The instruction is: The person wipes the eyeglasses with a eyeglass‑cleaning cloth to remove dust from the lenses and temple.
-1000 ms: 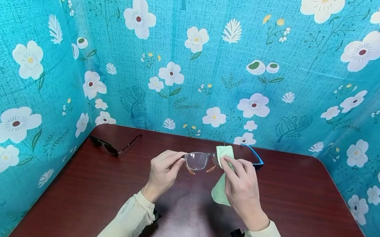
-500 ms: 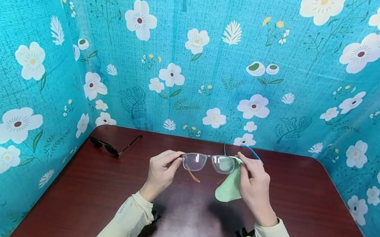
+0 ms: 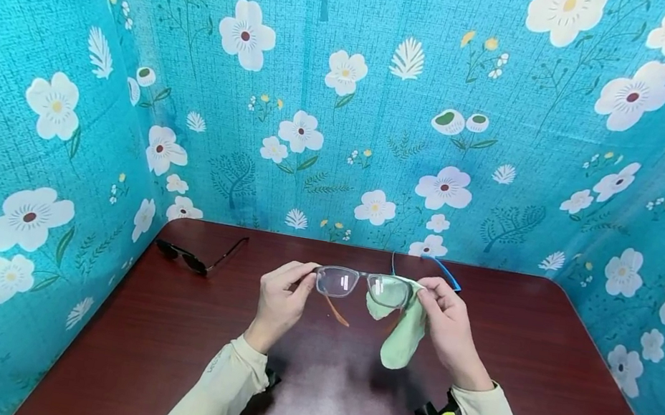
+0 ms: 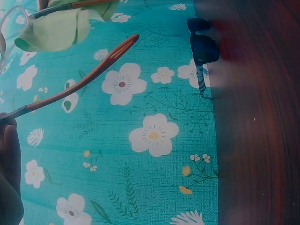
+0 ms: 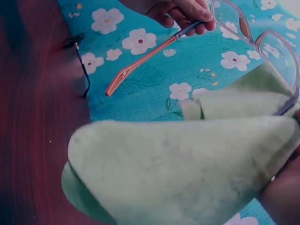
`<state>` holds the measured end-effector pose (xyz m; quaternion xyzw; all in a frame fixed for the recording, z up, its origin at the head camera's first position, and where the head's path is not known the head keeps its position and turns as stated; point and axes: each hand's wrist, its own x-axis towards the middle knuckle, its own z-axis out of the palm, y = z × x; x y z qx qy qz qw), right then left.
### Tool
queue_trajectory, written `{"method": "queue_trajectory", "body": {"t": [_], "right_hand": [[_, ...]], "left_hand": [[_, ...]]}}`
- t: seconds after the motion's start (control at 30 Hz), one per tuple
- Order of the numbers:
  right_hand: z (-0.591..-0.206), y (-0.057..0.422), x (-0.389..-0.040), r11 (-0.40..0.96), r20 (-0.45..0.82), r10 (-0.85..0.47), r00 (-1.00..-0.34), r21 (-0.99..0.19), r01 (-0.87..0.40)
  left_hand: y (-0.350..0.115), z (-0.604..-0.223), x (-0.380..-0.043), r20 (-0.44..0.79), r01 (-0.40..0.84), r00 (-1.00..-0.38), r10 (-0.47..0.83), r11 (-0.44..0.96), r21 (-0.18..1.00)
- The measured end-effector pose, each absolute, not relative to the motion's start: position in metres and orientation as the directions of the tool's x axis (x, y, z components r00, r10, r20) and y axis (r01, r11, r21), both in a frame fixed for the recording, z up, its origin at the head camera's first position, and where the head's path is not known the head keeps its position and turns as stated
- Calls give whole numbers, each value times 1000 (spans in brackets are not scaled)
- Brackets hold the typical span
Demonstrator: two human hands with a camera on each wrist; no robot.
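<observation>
A pair of clear-framed eyeglasses with brown temple tips is held up above the table, its lenses facing away. My left hand pinches the left hinge end between thumb and fingers. At the opposite end, my right hand pinches the frame together with a light green cleaning cloth. The cloth hangs below those fingers and shows behind the right lens. In the right wrist view the cloth fills much of the foreground, and one temple stretches out from the left hand's grip.
Black sunglasses lie at the table's back left with one temple extended. Blue-framed glasses lie at the back right, partly hidden behind the right hand and cloth. A flowered turquoise curtain encloses the dark red table at back and sides.
My right hand has moved from wiping position over the right lens outward to the frame's right end, uncovering the lens. The cloth now hangs there; the left hand has barely moved.
</observation>
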<state>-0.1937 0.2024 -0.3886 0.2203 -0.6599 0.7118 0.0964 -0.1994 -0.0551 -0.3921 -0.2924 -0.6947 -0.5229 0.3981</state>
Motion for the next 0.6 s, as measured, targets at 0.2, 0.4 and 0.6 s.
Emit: {"method": "queue_trajectory", "body": {"t": [0.2, 0.4, 0.6], "right_hand": [[-391, 204, -195, -228, 469, -228, -854, -878, -421], [-394, 205, -197, -300, 484, -294, -824, -865, -402], [-396, 206, -199, -407, 539, -354, -764, -824, -394]], "left_hand": [[-55, -391, -199, 853, 816, -521, -15, 284, 503], [-56, -395, -204, 854, 816, -520, -15, 289, 501], [-58, -415, -219, 849, 811, -527, -20, 286, 510]]}}
